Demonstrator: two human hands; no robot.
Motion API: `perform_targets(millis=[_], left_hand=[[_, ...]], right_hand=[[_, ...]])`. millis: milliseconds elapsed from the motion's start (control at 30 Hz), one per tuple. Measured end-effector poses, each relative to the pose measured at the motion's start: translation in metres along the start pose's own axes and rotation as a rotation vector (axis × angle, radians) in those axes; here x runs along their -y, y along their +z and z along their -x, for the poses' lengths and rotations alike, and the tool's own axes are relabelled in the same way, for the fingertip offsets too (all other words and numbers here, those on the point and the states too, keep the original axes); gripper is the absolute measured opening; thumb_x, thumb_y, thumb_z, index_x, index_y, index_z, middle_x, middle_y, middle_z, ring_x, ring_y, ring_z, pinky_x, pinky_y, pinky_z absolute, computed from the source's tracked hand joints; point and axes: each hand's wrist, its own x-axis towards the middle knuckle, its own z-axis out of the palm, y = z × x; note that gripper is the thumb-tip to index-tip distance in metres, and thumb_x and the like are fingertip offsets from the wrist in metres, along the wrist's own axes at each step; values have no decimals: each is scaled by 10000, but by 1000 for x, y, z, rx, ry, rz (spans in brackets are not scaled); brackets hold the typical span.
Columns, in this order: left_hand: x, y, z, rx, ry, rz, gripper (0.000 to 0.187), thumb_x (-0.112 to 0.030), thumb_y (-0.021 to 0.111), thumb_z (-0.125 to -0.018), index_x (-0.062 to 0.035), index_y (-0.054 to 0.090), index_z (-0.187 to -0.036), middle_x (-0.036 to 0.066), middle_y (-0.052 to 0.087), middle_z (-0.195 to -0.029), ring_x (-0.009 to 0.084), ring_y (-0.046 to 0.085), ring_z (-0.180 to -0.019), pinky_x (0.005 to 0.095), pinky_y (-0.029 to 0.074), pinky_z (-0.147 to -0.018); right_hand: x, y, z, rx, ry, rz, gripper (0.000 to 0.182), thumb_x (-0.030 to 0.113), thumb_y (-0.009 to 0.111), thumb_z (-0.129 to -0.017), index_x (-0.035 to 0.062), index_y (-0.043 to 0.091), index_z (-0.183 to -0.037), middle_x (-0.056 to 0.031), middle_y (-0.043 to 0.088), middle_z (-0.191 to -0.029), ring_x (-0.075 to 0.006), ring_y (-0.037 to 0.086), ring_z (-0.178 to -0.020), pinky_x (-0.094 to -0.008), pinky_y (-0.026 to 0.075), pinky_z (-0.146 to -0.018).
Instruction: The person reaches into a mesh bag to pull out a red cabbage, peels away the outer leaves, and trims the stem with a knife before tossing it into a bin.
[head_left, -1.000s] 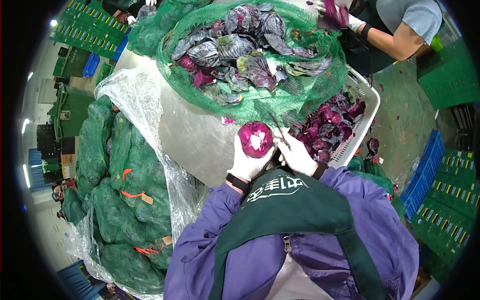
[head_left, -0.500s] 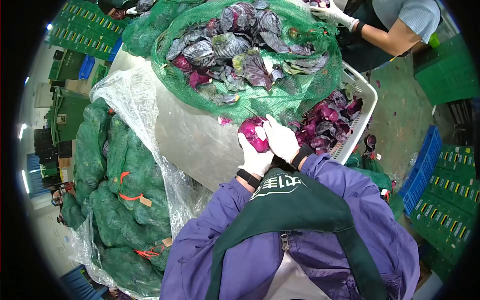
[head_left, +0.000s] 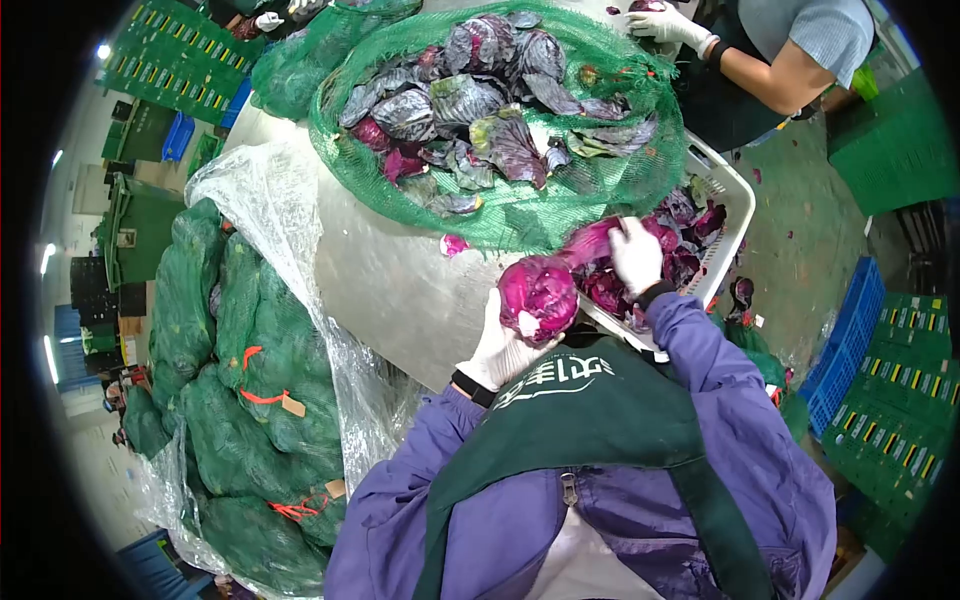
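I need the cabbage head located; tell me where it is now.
The red cabbage head sits in the left hand, centre of the head view, beside the white crate.

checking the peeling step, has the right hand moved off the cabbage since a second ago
Yes. The right hand has left the red cabbage and swung rightward over the white crate, pulling a purple leaf; the left hand holds the cabbage.

We see a glossy, waxy red cabbage (head_left: 539, 295), dull brushed-metal surface (head_left: 390, 280), coarse green net sack (head_left: 520, 210), crinkled clear plastic sheet (head_left: 270, 210), a perforated white plastic crate (head_left: 735, 190), and smooth white gloves on both hands.
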Motion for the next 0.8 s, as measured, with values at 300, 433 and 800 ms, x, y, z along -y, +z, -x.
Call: perform_targets(millis=[300, 433, 800], left_hand=[[-17, -1, -20, -239, 93, -263, 747, -645, 496, -914, -147, 360, -1454, 119, 474, -1414, 297, 519, -1244, 502, 535, -913], [-20, 3, -15, -225, 140, -403, 741, -635, 495, -920, -139, 348, -1451, 139, 464, -1415, 314, 518, -1243, 536, 521, -940], [-23, 53, 1, -50, 245, -154, 689, -705, 416, -878, -204, 472, -1347, 128, 515, -1293, 336, 546, -984, 348, 536, -693]], right_hand=[[104, -61, 49, 404, -451, -242, 748, 348, 744, -770, 50, 460, -1394, -212, 534, -1357, -330, 562, -1208, -356, 446, -1017], [81, -53, 7, 251, -287, -235, 473, 266, 593, -802, 56, 605, -1225, -207, 683, -1029, -344, 670, -977, -388, 527, -864], [122, -67, 49, 344, -642, -509, 419, 33, 666, -844, 56, 608, -1259, -114, 593, -1174, -178, 585, -1035, -321, 476, -920]])
